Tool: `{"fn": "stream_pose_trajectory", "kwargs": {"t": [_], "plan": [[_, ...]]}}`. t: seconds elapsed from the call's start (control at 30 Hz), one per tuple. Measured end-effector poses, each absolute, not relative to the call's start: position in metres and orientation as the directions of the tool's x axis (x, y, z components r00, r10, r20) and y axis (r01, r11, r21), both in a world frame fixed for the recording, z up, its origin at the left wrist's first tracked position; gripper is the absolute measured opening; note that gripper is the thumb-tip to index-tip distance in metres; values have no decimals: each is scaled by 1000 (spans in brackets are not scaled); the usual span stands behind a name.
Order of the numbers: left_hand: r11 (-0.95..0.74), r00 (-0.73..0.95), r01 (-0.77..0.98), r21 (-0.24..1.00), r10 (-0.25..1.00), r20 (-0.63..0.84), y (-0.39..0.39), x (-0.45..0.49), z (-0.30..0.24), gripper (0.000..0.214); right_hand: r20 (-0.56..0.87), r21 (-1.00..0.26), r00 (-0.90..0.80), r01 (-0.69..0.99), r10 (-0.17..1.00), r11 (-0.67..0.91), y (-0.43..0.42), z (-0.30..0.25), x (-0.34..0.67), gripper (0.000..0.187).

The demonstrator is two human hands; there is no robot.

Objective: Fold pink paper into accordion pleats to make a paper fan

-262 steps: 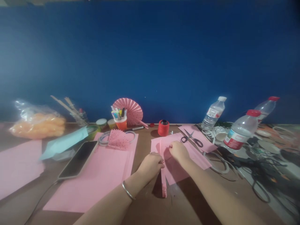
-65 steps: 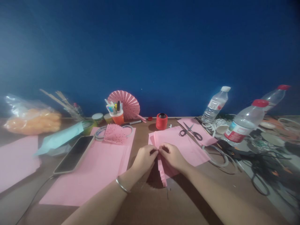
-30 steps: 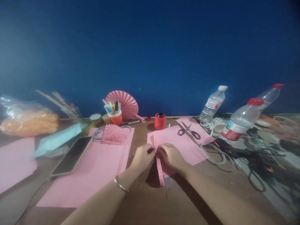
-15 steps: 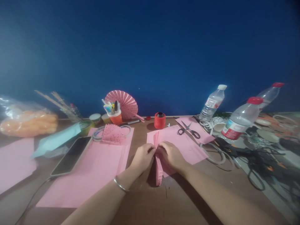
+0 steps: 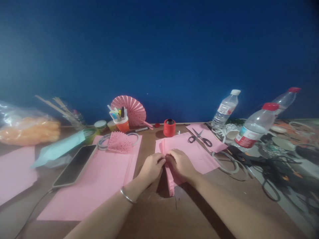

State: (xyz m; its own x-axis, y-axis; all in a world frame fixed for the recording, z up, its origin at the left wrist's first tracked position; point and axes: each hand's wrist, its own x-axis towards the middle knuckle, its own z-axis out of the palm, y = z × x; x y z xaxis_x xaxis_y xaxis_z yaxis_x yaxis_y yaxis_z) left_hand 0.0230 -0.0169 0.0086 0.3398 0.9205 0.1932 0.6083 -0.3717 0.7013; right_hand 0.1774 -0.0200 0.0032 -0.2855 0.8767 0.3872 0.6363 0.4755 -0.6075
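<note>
Both of my hands meet at the middle of the brown table [image 5: 154, 215]. My left hand [image 5: 152, 167], with a metal bangle on the wrist, and my right hand [image 5: 179, 163] pinch a pleated strip of pink paper [image 5: 170, 181] between closed fingers. The strip's folded end sticks out toward me below the hands. The rest of that pink sheet [image 5: 196, 154] lies flat beyond and to the right of my right hand.
A large pink sheet [image 5: 99, 186] and a phone [image 5: 74, 165] lie to the left. Scissors [image 5: 200, 138], a red thread spool [image 5: 169, 127], a pen cup [image 5: 122, 124], a finished pink fan [image 5: 133, 111], water bottles [image 5: 251, 131] and tangled cables [image 5: 276, 172] stand behind and right.
The pleated strip has spread a little wider under my fingers. My hands have stayed pinched together at the same spot; the view shifted slightly.
</note>
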Motion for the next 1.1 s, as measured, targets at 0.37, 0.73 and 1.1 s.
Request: {"fn": "stream_pose_trajectory", "kwargs": {"t": [0.37,0.73,1.1], "plan": [[-337,324,580,741,931,169,-14,23,8,17,458,-599,-226,636,860,486,-21,3,180,13],[-325,314,583,744,935,162,-15,22,7,18,455,-521,-273,690,847,502,-24,1,180,6],[-323,305,606,727,938,163,-13,21,3,17,454,-508,-312,679,835,530,-23,2,180,12]]}}
